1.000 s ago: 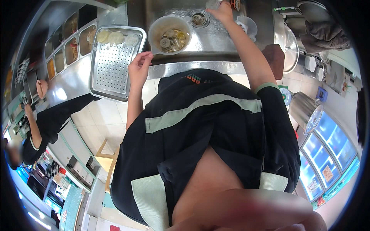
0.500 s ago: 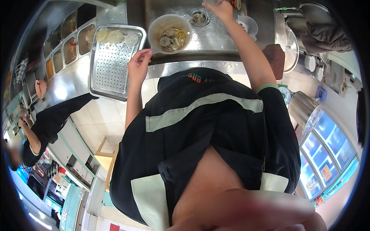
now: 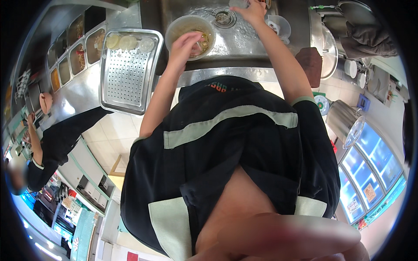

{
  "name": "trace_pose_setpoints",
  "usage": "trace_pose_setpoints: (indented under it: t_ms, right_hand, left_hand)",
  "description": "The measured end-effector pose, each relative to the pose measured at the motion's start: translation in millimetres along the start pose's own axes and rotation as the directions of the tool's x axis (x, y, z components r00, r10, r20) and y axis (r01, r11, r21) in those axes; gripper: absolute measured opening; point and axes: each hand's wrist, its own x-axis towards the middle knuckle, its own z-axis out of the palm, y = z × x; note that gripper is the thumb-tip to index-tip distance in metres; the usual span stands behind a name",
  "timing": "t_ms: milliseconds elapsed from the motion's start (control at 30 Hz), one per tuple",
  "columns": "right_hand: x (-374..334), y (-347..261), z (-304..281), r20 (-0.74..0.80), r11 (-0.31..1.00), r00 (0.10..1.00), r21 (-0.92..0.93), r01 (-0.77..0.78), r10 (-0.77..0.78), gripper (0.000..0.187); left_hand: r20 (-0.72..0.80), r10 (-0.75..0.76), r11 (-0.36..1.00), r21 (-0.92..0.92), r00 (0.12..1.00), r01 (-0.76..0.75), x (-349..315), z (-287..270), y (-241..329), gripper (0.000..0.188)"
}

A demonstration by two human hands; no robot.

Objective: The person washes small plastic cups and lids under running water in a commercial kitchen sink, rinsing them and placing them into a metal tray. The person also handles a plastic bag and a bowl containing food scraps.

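Observation:
A round translucent tub (image 3: 173, 29) stands in the metal sink, with small clear pieces and yellowish liquid inside. My left hand (image 3: 185, 47) reaches over its near side, fingers curled together down into it; what they grip is hidden. At the top edge of the view my right hand (image 3: 254, 12) curls around something clear and partly cut off, beyond the sink drain (image 3: 224, 18). Beside that wrist lies a clear plastic jug (image 3: 284, 29). Left of the tub is a perforated metal tray (image 3: 124, 78) holding clear and pale yellow round pieces (image 3: 127, 42) along its far end.
Metal food pans (image 3: 78, 61) with ingredients line the counter at far left. A co-worker (image 3: 37, 150) stands beyond it. A brown block-shaped thing (image 3: 309, 65) sits at the sink's right edge. Further right are a large metal pot (image 3: 342, 119) and a dark cloth (image 3: 370, 43).
My left hand has moved right from beside the tray into the tub. Water now spreads over the sink floor around the drain. My right hand has shifted slightly.

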Motion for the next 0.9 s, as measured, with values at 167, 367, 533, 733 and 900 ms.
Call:
trace_pose_setpoints:
  t_ms: [167,367,533,733,900]
  right_hand:
    - [-1,30,32,-0.048,0.984,0.995,0.156,0.09,-0.084,0.058]
    - [-4,40,28,0.038,0.929,0.998,0.364,-0.065,0.054,0.057]
    - [-7,56,31,0.293,0.425,0.953,0.855,-0.297,0.076,0.054]
    - [-15,86,60,0.212,0.417,0.96,0.867,-0.272,0.185,0.046]
    - [-13,79,59,0.342,0.206,0.862,0.876,-0.437,0.375,0.037]
  left_hand:
    - [0.309,-0.303,0.76,-0.492,0.901,0.424,111,58,-12,0.055]
    - [0.333,-0.461,0.571,-0.598,0.822,0.562,181,115,-42,0.057]
    - [0.27,-0.187,0.685,-0.653,0.945,0.322,208,133,-86,0.047]
    - [0.277,-0.277,0.657,-0.644,0.92,0.392,239,107,-98,0.032]
    - [0.303,-0.31,0.625,-0.649,0.901,0.433,237,93,-85,0.026]
